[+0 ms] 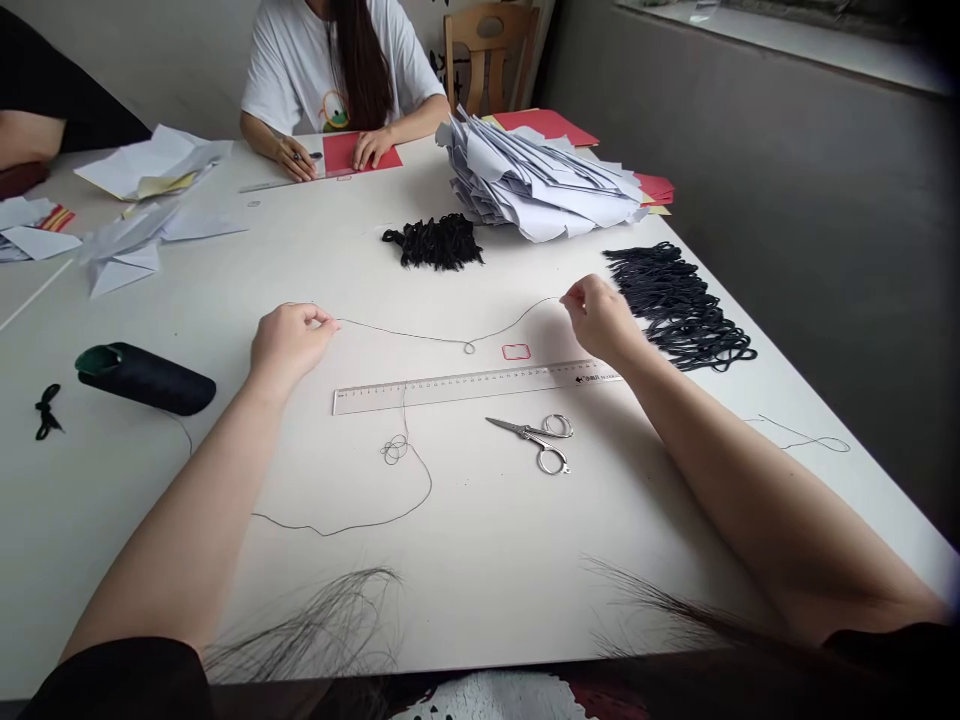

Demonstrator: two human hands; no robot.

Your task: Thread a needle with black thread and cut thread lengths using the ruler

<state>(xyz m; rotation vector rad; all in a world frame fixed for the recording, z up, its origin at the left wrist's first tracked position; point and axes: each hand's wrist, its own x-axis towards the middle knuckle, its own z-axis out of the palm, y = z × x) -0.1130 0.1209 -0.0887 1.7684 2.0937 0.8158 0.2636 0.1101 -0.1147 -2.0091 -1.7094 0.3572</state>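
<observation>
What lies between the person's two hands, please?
In the head view: a thin black thread from left hand to right hand, and a small red square outline below it.

Scissors (534, 443) just before ruler (472, 388), thread spool (145, 379) left, paper stack (536, 178) behind, all on table (465, 590)

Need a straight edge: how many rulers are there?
2: one ruler lies nearest the camera, the other ruler at the far side beside the red card. Paper piles could hide more.

A shared craft workroom: white worktable (480, 570), stacked paper (536, 180), black cord loops (679, 305), scissors (536, 442), co-worker (300, 70) opposite.
</observation>
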